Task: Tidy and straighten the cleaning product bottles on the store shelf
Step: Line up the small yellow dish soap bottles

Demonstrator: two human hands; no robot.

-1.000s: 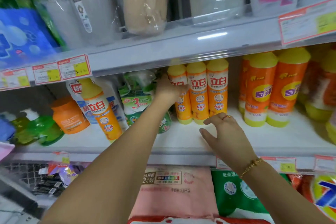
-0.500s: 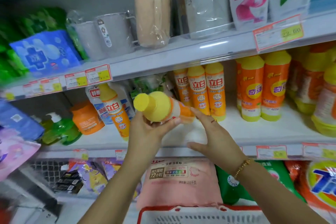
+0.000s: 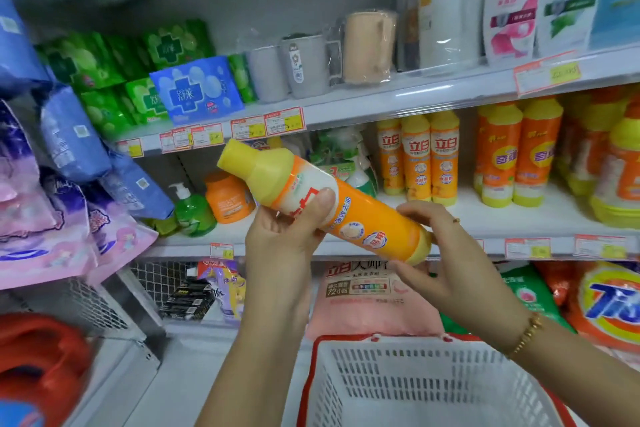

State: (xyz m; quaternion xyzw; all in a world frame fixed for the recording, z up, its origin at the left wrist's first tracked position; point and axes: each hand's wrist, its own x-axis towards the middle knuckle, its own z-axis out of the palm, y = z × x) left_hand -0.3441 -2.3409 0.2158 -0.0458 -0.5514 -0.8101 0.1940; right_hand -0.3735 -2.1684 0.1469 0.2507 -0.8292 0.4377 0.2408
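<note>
So right now I'm mid-step on the shelf tidy. One orange dish-soap bottle (image 3: 363,215) is off the shelf and up in the air in front of me. It's lying almost on its side, yellow cap pointing up-left and base down-right.

My left hand (image 3: 280,243) grips it round the upper body, thumb pressed across the white part of the label. My right hand (image 3: 440,253) cups the base end, fingers curled over the top and thumb underneath. So both hands are wrapped on the same bottle, nothing free.

The bottle hangs in front of the middle shelf (image 3: 502,222) and above the white basket (image 3: 415,378) with the red rim, touching neither. Its three matching siblings (image 3: 417,156) stand upright in a tight row toward the back of that shelf, labels facing out, with bare shelf in front of them.

My read is that this is the carry-and-reorient bit, with the placing not yet done. Next move, I reckon, wants the bottle tipped upright, cap up, label turned toward me. Then it gets set down beside or in front of that row. It needs care on the way in, since the row is packed close and the bigger orange bottles (image 3: 519,152) sit near its right side. A clumsy nudge could topple one.
</note>
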